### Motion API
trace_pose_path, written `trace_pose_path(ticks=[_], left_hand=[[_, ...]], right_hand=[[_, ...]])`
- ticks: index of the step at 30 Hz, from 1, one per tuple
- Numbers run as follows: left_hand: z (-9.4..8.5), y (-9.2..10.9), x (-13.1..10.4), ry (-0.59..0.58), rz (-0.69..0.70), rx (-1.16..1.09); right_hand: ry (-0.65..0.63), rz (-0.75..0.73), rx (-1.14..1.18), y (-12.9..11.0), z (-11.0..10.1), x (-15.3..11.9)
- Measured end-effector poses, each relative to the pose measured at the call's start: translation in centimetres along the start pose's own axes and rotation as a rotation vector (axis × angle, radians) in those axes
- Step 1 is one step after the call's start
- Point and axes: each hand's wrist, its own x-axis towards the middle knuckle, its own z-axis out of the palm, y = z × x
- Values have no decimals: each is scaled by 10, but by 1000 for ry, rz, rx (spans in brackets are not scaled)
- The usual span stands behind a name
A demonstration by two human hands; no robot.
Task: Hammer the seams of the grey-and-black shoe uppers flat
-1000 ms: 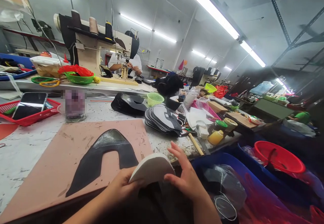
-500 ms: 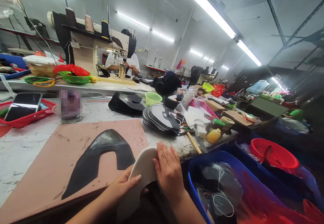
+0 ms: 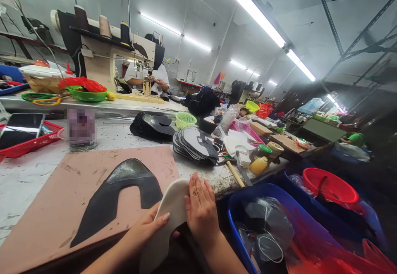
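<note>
A curved white piece [image 3: 169, 208] is held at the table's near edge, low in the middle of the view. My left hand [image 3: 151, 224] grips its left edge, thumb on top and the other fingers behind it. My right hand [image 3: 201, 208] closes over its upper right edge, fingers together on its face. Left of my hands, a black U-shaped piece [image 3: 124, 183] lies flat on a pink mat [image 3: 155, 156]. Beyond the mat sit a stack of grey and black cut pieces [image 3: 195, 146] and a pile of black pieces [image 3: 151, 127].
A hammer [image 3: 235, 174] and a yellow bottle [image 3: 258, 165] lie at the table's right edge. Blue tubs [image 3: 232, 220] stand below on the right. A red basket [image 3: 34, 144] holds a phone at left. Past a sewing machine [image 3: 99, 65], a person [image 3: 161, 75] is working.
The whole view has shifted slightly, so most things appear a little further left. Both hands still hold the white piece, with hardly any change in their grip.
</note>
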Motion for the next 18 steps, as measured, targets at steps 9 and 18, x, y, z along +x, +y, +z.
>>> trace_pose_path(ticks=[9, 18], left_hand=[[3, 4, -4, 17, 24, -29], [2, 2, 1, 9, 43, 8]], right_hand=[[-11, 7, 39, -1, 0, -3], [8, -7, 4, -2, -2, 0]])
